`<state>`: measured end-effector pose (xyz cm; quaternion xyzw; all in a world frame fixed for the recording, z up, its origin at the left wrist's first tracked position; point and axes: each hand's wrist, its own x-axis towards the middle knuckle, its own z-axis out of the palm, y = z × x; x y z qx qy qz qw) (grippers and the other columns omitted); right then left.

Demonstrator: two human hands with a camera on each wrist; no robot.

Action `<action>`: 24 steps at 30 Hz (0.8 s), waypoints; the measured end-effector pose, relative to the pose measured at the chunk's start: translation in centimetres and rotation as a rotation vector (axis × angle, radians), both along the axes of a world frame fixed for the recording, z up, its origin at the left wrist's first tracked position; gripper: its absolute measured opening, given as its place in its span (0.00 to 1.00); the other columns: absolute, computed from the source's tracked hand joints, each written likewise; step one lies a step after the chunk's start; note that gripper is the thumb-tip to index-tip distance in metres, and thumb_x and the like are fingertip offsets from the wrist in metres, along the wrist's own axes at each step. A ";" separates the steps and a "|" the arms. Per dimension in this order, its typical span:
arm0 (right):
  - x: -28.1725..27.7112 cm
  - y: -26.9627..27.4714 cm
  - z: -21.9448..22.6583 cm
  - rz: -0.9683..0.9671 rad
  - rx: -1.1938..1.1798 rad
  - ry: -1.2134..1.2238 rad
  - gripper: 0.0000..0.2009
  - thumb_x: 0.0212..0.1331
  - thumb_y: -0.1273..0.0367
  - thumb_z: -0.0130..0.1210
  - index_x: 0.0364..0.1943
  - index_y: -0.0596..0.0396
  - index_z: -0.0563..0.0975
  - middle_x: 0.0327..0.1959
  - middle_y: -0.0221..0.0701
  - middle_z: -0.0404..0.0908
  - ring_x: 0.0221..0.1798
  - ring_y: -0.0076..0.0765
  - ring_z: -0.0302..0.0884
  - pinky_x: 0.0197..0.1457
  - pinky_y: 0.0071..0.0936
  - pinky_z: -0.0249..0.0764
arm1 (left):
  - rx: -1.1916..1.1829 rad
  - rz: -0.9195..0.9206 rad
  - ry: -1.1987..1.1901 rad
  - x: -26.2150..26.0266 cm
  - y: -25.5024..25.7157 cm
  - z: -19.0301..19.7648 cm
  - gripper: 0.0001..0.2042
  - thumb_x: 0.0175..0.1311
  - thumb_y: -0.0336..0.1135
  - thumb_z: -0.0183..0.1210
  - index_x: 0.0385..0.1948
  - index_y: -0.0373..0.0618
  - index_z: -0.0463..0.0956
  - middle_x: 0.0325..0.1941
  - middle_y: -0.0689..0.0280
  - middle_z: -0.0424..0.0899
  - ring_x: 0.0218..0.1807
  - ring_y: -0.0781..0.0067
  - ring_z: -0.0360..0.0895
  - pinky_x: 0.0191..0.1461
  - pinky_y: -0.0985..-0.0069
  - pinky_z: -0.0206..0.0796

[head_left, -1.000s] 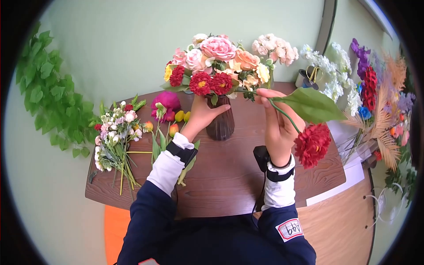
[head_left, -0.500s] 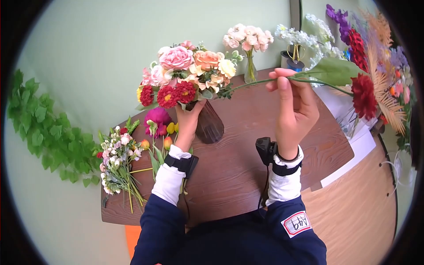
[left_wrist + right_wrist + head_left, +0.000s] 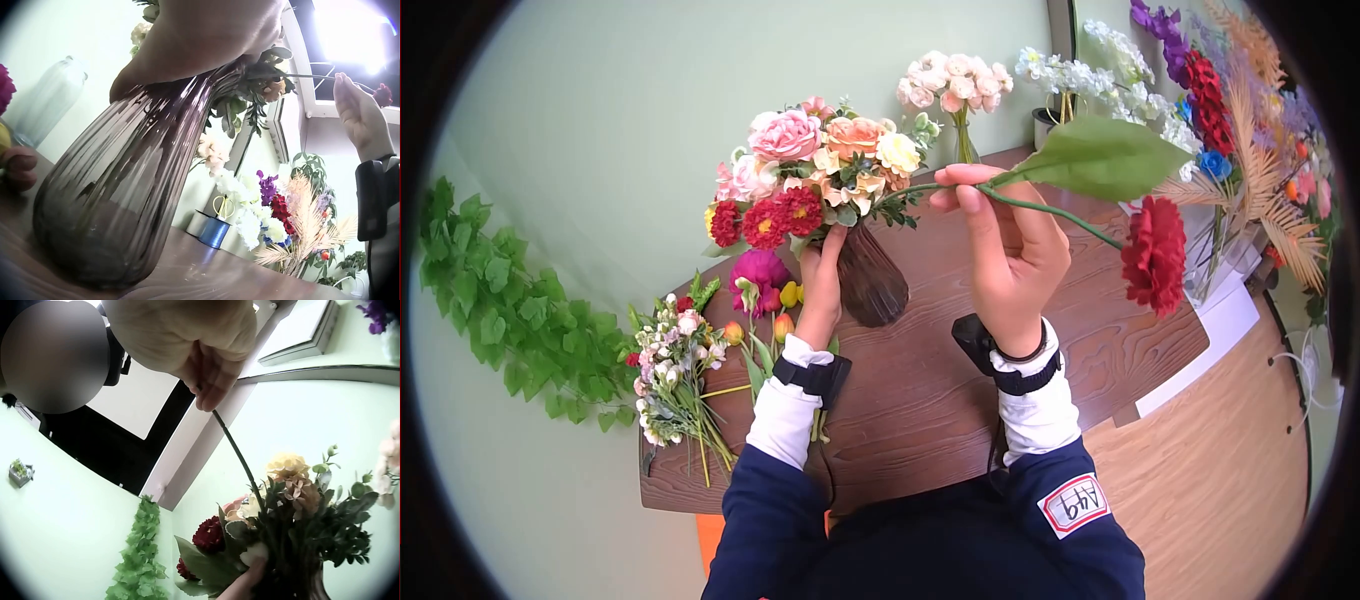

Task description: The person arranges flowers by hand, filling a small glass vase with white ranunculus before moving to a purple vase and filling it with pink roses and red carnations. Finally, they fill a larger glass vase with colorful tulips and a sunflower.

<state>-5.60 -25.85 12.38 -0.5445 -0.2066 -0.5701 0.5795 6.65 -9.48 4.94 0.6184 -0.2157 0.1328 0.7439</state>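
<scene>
The vase (image 3: 872, 278), nearly upright in the first head picture, now leans with its neck toward the person's left, and the bouquet (image 3: 825, 170) has gone over with it. At its neck, the thumb of the left hand (image 3: 820, 290), which had stretched across the front, now points up under the blooms. The right hand (image 3: 1015, 255) moved farther from the vase, then came back nearer. The red flower (image 3: 1153, 255) it holds hung lower right of the vase at first, swung higher and farther out, and now sits closer, roughly level with the vase's body.
</scene>
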 end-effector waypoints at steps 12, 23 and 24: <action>-1.0 0.9 0.3 0.021 -0.005 -0.107 0.04 0.55 0.82 0.52 0.34 0.68 0.76 0.34 0.41 0.81 0.31 0.30 0.79 0.36 0.23 0.75 | -0.052 -0.050 0.073 1.3 0.6 -0.9 0.24 0.60 0.41 0.57 0.55 0.39 0.62 0.57 0.64 0.67 0.59 0.72 0.63 0.62 0.73 0.51; -0.6 1.3 0.1 -0.009 -0.120 -0.107 0.06 0.55 0.83 0.51 0.36 0.70 0.75 0.34 0.42 0.81 0.30 0.31 0.79 0.36 0.23 0.75 | -0.044 -0.112 0.129 0.8 0.9 -0.4 0.29 0.58 0.42 0.59 0.58 0.41 0.59 0.58 0.63 0.66 0.60 0.71 0.63 0.63 0.73 0.50; -0.4 1.4 0.0 -0.002 -0.082 -0.103 0.06 0.55 0.83 0.51 0.36 0.70 0.75 0.34 0.42 0.80 0.31 0.31 0.79 0.36 0.23 0.75 | -0.039 -0.117 0.125 0.6 0.8 -0.1 0.28 0.58 0.42 0.59 0.57 0.41 0.59 0.58 0.64 0.67 0.60 0.72 0.63 0.63 0.73 0.50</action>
